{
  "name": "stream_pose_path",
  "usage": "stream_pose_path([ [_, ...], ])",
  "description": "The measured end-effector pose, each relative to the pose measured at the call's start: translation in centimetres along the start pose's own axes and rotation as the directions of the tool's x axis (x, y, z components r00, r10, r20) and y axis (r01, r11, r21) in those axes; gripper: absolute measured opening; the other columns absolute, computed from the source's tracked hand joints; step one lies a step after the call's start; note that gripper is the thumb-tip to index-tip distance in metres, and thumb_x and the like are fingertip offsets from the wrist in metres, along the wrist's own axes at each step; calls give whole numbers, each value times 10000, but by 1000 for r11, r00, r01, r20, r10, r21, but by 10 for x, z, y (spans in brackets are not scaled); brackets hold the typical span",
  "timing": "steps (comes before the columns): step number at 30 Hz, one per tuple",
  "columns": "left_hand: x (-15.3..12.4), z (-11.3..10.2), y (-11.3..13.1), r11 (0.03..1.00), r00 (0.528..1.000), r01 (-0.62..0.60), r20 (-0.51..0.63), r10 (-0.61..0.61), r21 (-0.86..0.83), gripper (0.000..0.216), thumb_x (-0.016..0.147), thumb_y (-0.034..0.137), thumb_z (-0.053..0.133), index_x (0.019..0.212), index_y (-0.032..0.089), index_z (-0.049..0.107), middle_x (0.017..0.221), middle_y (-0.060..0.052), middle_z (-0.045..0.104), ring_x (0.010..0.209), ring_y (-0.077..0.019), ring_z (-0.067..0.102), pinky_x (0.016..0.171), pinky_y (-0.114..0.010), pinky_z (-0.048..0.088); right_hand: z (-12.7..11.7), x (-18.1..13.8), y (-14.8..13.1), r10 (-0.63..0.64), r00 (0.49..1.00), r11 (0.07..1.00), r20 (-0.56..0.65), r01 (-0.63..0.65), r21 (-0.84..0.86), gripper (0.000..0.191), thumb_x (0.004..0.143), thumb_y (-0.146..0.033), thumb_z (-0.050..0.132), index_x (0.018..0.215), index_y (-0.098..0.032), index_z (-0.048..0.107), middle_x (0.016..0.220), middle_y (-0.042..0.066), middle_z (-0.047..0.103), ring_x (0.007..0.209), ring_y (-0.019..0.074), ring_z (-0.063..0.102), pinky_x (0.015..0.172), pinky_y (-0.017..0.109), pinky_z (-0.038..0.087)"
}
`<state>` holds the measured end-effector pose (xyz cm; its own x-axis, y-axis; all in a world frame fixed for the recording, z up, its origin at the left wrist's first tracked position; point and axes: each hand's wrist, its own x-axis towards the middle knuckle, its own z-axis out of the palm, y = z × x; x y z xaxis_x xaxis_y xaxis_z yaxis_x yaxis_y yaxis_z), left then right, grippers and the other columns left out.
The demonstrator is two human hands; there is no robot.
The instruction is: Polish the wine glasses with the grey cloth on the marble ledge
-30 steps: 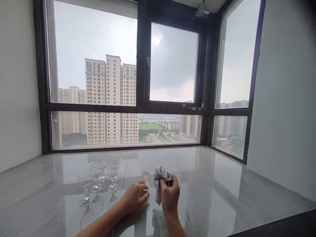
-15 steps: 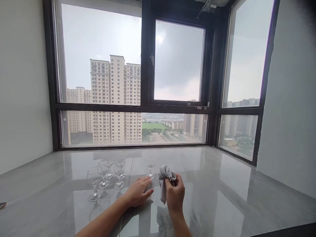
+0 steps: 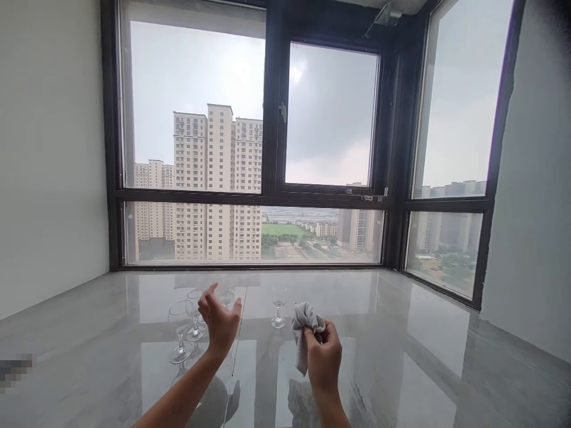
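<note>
My left hand (image 3: 220,315) is raised at the group of stemmed glasses on the left, thumb and fingers spread apart. It covers part of the group, so I cannot tell whether it touches a glass. Nearest me in that group stands a clear wine glass (image 3: 180,351), upright on its foot, and another glass (image 3: 195,330) is just behind it. A single stemmed glass (image 3: 279,306) stands apart near the middle. To its right my right hand (image 3: 325,351) is closed on a crumpled grey cloth (image 3: 306,324), whose end hangs down.
The glossy grey tiled sill (image 3: 383,368) reflects the window and has a dark joint line (image 3: 239,333) running through it. Dark window frames (image 3: 250,267) bound it at the back, with white walls (image 3: 53,178) at both sides. A blurred dark object (image 3: 15,367) lies at the far left.
My left hand has moved left and up from beside the single glass to the group of glasses, its fingers opening wider. My right hand still holds the cloth. The view has shifted slightly.
</note>
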<state>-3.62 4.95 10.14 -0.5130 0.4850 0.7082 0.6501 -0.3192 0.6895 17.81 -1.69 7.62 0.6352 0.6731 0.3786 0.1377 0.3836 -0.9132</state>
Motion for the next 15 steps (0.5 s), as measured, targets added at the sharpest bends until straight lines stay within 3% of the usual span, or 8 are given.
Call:
stream_pose_path([
  [3,-3,10,-12,974,972,228,56,-228,16,709,772,356,670,1369,216,313,1355,-160,399,1347,-377,344,1085,-547,325,-1,1,0,9,1000,1000,9,-9,6,276,712,-418,653,876,-196,637,760,27,680,701,214,606,643,306,476],
  [5,-6,14,-20,927,921,374,110,-375,25,713,766,367,683,1351,218,303,1367,-171,414,1350,-395,352,1051,-538,358,-1,1,0,16,1000,1000,18,-16,8,274,722,-424,652,875,-196,636,754,25,675,695,211,604,630,300,473],
  [7,-9,17,-28,880,863,475,189,-469,15,655,784,358,663,1317,207,315,1319,-171,494,1261,-377,475,969,-491,435,-1,0,0,18,1000,1000,26,-18,7,266,729,-423,647,872,-199,633,752,22,671,696,209,601,626,297,472],
  [11,-14,22,-37,855,817,516,336,-470,-58,444,877,353,532,1248,163,382,1055,-98,662,905,-234,681,757,-334,529,1,-2,1,20,999,1000,36,-21,9,249,734,-415,646,865,-204,626,750,18,668,702,208,602,633,294,474],
  [15,-24,23,-27,881,830,452,426,-360,-138,525,857,511,567,1238,162,474,887,-40,685,784,-204,697,691,-301,530,3,-2,2,7,999,1000,32,-7,11,242,724,-406,652,852,-202,626,727,15,667,680,208,604,624,295,477],
])
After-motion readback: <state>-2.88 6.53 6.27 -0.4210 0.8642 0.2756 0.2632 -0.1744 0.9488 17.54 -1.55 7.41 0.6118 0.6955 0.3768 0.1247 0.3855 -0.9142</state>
